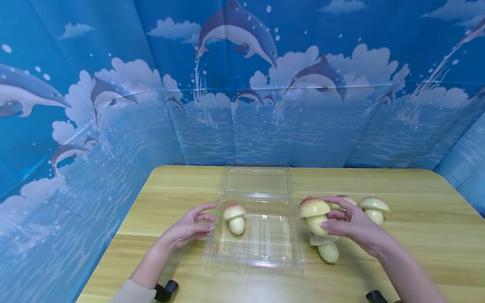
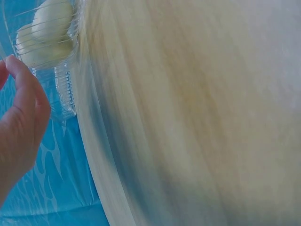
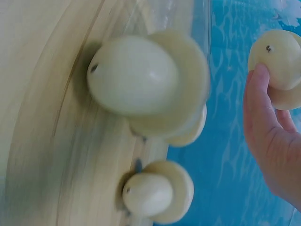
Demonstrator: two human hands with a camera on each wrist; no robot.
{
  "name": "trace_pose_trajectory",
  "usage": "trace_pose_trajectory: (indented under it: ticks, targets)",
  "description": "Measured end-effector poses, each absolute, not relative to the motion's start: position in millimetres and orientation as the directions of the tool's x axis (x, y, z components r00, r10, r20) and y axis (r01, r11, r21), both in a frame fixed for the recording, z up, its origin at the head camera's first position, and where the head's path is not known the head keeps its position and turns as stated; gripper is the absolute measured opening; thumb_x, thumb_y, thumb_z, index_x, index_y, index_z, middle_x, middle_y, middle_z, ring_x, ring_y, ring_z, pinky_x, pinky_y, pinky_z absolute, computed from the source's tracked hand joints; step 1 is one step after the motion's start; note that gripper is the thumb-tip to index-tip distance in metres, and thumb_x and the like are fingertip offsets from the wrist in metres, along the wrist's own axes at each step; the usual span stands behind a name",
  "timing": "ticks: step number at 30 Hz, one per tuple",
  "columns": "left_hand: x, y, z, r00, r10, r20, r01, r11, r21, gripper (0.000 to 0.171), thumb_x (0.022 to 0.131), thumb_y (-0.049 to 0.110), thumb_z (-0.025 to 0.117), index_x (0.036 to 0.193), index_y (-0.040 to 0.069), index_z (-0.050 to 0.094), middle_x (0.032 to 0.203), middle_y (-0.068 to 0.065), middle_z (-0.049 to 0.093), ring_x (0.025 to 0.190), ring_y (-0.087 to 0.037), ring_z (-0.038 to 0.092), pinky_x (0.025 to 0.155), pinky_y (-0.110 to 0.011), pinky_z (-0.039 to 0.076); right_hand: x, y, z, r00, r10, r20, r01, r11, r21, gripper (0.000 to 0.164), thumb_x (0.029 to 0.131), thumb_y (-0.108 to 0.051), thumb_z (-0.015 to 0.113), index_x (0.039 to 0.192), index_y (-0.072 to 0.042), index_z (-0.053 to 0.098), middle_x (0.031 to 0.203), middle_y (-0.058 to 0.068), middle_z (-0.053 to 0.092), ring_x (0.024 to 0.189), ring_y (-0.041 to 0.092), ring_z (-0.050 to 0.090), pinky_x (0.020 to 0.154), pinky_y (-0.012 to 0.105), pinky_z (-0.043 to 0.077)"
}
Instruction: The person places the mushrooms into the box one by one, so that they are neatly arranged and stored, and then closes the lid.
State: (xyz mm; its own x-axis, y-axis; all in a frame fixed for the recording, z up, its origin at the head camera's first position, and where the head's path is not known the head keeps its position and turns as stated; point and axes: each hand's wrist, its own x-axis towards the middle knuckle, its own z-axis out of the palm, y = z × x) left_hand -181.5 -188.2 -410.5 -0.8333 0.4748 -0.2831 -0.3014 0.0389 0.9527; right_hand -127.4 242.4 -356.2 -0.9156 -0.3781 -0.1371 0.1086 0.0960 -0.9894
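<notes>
My right hand [image 1: 350,221] holds a model mushroom [image 1: 315,213] with a red-tinged yellow cap and pale stem, thumb on the stem and fingers round its far side. It is raised over the table just right of a clear plastic clamshell box [image 1: 257,264]; the right wrist view shows this held mushroom [image 3: 277,59] at the right edge. Inside the box, toward its left, lies another model mushroom [image 1: 236,221], cap away from me. My left hand [image 1: 191,227] is at the box's left rim, its fingers spread and loosely bent, fingertips right by the plastic.
Below the held mushroom lies another mushroom [image 1: 328,251]. One more mushroom [image 1: 374,209] stands farther right, and a partly hidden mushroom [image 1: 346,200] shows behind my right hand. The box's lid [image 1: 257,181] lies open toward the back. A dolphin-print curtain [image 1: 250,126] hangs behind the wooden table [image 1: 166,185].
</notes>
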Motion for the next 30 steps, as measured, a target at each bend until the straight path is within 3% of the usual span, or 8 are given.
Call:
trace_pose_trajectory:
  ticks: [6,13,30]
  targets:
    - [-182.7,-188.1,-411.0,-0.831,0.479,-0.284,-0.302,0.04,0.952,0.071,0.084,-0.003,0.063,0.145,0.005,0.026,0.11,-0.014,0.049,0.078,-0.013,0.058,0.072,-0.025,0.053,-133.4,221.6,-355.5,-0.918,-0.35,-0.185,0.149,0.126,-0.981,0.059,0.087,-0.01,0.063,0.138,-0.013,0.036,0.1,0.01,0.05,0.088,0.015,0.054,0.079,0.038,0.051]
    - [-183.0,-187.1,-410.1,-0.834,0.475,-0.281,-0.294,0.048,0.955,0.072,0.084,-0.002,0.063,0.145,0.005,0.027,0.11,-0.014,0.049,0.078,-0.013,0.058,0.072,-0.024,0.053,-141.9,198.5,-358.0,-0.896,-0.413,-0.161,0.149,0.062,-0.987,0.065,0.085,-0.008,0.065,0.139,-0.002,0.029,0.093,0.007,0.056,0.08,0.013,0.059,0.081,0.041,0.051]
    - [-180.8,-187.0,-408.7,-0.833,0.479,-0.279,-0.288,0.056,0.956,0.071,0.084,-0.002,0.063,0.145,0.005,0.027,0.111,-0.015,0.049,0.08,-0.014,0.058,0.074,-0.026,0.053,-153.1,150.3,-375.9,-0.881,-0.437,-0.178,0.165,0.069,-0.984,0.072,0.08,-0.009,0.069,0.14,0.001,0.03,0.094,0.009,0.062,0.084,0.016,0.061,0.078,0.035,0.052]
